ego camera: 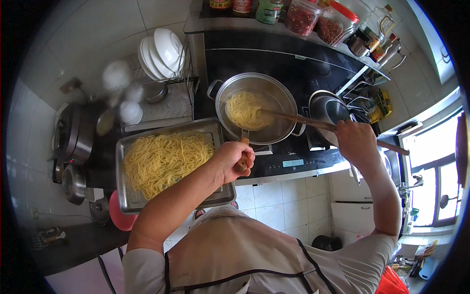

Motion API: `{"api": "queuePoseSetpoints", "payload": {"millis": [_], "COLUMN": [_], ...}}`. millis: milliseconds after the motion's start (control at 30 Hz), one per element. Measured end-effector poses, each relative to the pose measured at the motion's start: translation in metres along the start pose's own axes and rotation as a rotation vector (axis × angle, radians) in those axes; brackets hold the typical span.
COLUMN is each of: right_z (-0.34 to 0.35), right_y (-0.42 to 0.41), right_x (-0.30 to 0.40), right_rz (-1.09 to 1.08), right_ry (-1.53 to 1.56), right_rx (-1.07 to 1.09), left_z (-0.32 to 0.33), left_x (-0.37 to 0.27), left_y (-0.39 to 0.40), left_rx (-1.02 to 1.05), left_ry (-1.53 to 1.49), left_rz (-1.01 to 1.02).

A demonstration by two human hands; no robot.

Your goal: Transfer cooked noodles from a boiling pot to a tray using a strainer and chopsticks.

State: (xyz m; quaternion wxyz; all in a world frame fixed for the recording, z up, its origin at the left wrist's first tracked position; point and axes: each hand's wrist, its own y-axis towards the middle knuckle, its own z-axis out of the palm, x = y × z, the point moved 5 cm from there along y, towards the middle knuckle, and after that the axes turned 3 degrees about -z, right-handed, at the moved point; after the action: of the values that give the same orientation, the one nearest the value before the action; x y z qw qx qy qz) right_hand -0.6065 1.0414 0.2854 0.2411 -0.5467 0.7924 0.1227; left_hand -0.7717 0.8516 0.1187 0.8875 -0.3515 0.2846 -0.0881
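Observation:
Both my hands work at a wide two-handled steel pot (284,86) on the stove. My left hand (237,160) is closed around the wooden handle (244,141) of a strainer or ladle, whose head lies hidden under yellow noodles (246,110) inside the pot. My right hand (355,139) grips a pair of long wooden chopsticks (293,117); their tips reach into those noodles. Left of the pot, a rectangular steel tray (120,165) holds a broad heap of yellow noodles (165,161). My left forearm crosses over the tray's near right part.
A second pan (323,99) stands on the right burner, under the chopsticks. White bowls (167,47) lean in a dish rack at the back left. Jars (303,16) line the shelf above the stove. A rice cooker (75,132) sits at far left, near a pink basin (119,213).

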Motion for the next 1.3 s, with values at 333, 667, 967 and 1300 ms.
{"api": "queuePoseSetpoints", "payload": {"millis": [333,667,967,1300], "right_z": [0.053,0.027,-0.008,-0.027], "right_y": [0.069,0.069,0.009,0.004], "right_x": [0.016,0.006,0.012,0.024], "right_rz": [0.016,-0.258,-0.21,-0.045], "right_ry": [0.06,0.013,-0.027,0.006], "right_rx": [-0.042,-0.107,-0.043,0.185], "left_z": [0.009,0.013,0.007,0.014], "left_x": [0.008,0.008,0.007,0.002], "left_y": [-0.005,-0.003,-0.002,0.001], "left_rx": [0.025,0.019,0.034,-0.03], "left_ry": [-0.079,-0.087,-0.064,-0.035], "left_rz": [-0.009,0.012,0.015,0.037]}}
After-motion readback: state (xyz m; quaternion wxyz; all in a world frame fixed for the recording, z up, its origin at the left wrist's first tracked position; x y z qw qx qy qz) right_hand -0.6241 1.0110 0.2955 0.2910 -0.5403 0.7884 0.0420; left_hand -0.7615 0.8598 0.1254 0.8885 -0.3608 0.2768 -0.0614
